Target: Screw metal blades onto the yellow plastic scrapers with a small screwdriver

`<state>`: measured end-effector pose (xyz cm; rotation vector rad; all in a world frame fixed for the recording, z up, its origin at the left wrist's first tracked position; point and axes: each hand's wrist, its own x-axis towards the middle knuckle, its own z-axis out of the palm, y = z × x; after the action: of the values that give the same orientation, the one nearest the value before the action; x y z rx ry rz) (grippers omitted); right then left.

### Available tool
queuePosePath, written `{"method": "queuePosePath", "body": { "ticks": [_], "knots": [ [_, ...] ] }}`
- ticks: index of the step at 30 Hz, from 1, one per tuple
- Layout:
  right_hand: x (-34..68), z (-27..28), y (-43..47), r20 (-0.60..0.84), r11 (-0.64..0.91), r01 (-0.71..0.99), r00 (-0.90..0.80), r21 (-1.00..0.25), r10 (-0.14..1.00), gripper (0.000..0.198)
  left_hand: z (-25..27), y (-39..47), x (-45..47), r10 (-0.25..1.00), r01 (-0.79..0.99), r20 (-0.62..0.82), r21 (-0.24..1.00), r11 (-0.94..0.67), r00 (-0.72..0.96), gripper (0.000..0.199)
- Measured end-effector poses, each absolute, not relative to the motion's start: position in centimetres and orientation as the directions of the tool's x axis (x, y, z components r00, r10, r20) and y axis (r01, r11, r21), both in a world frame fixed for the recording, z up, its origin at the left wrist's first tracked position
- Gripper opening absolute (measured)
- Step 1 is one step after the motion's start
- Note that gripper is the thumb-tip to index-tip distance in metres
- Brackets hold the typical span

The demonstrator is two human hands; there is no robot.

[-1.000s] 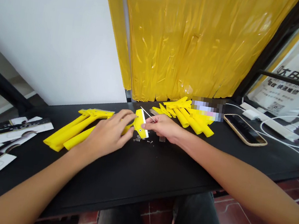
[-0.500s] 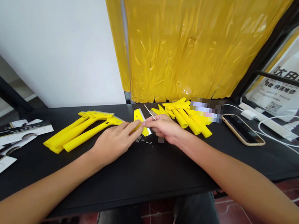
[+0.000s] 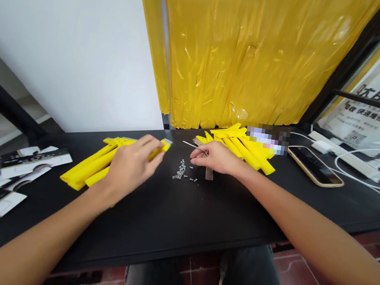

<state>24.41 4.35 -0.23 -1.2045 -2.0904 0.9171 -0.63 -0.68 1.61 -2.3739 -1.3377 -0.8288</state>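
My left hand (image 3: 136,159) is closed around a yellow scraper (image 3: 165,145) with a thin pale blade edge; most of it is hidden by the hand. It is above a stack of yellow scrapers (image 3: 88,165) with round handles. A slim metal screwdriver (image 3: 191,145) is pinched in my right hand (image 3: 217,157), its shaft pointing left. Small screws (image 3: 180,170) lie loose on the black table (image 3: 172,216) between my hands. Under the right hand, a flat metal blade (image 3: 209,173) partly shows. More yellow scraper parts (image 3: 246,151) are piled just behind that hand.
A phone (image 3: 315,166) lies at the right, near a white power strip (image 3: 348,154) with cables. Black and white printed cards (image 3: 34,168) are spread at the left end. A yellow plastic curtain (image 3: 246,55) and a white panel (image 3: 76,40) stand behind the table.
My left hand has moved left with the yellow scraper, away from my right hand, to the stack. The screwdriver is off the scraper, and the screws are uncovered.
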Motion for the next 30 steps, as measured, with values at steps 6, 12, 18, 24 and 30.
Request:
{"method": "queuePosePath", "body": {
  "ticks": [6, 12, 18, 24, 30],
  "knots": [
    [24.6, -1.2, 4.7, 0.064, 0.438, 0.602, -0.54, -0.667, 0.84, 0.011, 1.4, 1.2, -0.9, 0.956, 0.36, 0.282, 0.886, -0.292, 0.081, 0.03],
    [23.8, -1.6, 4.1, 0.125, 0.494, 0.619, -0.54, -0.61, 0.832, 0.007, 0.2, 2.2, -0.6, 0.991, 0.062, 0.073, 0.995, -0.08, 0.11, 0.033],
    [23.6, -1.3, 3.7, 0.23, 0.622, 0.591, -0.604, -0.514, 0.763, 0.01, -0.5, 2.7, -0.9, 0.984, -0.01, 0.001, 1.0, 0.001, 0.177, 0.031],
    [24.2, 0.9, 3.3, 0.314, 0.556, 0.458, -0.502, -0.694, 0.806, 0.007, -0.5, 2.5, -0.4, 0.972, -0.034, -0.02, 0.999, 0.029, 0.233, 0.029],
    [23.2, 1.2, 2.2, 0.497, 0.627, 0.3, -0.408, -0.719, 0.765, 0.016, -0.5, 0.9, 1.1, 0.93, -0.051, 0.039, 0.998, -0.021, 0.366, 0.031]
  ]
}}
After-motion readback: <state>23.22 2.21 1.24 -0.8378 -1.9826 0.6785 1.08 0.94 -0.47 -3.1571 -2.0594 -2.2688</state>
